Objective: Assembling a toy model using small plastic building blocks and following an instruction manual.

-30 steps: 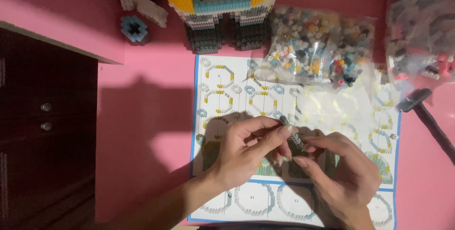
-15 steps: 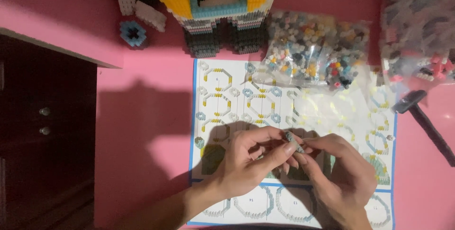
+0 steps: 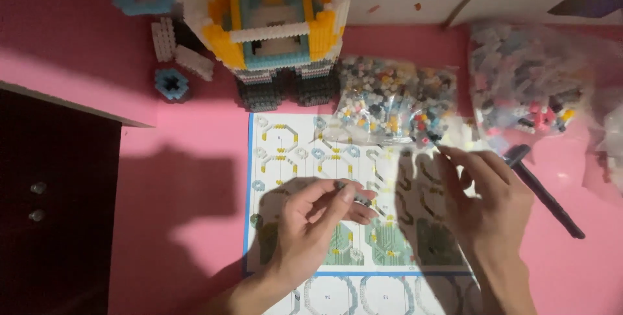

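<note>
Clear plastic bags (image 3: 396, 101), two, lie beyond both hands (image 3: 318, 221).

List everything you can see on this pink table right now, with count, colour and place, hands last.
block model: one, yellow, white and teal, top centre
loose block pieces: a few, white and blue, left of the model
instruction sheet: one, white with a blue edge, centre
bags of small blocks: two, clear with mixed colours, top right
dark tool: one, black, right of the sheet
cabinet: one, dark, left edge
left hand: pinches a small dark piece over the sheet
right hand: open, fingers toward the nearer bag
</note>
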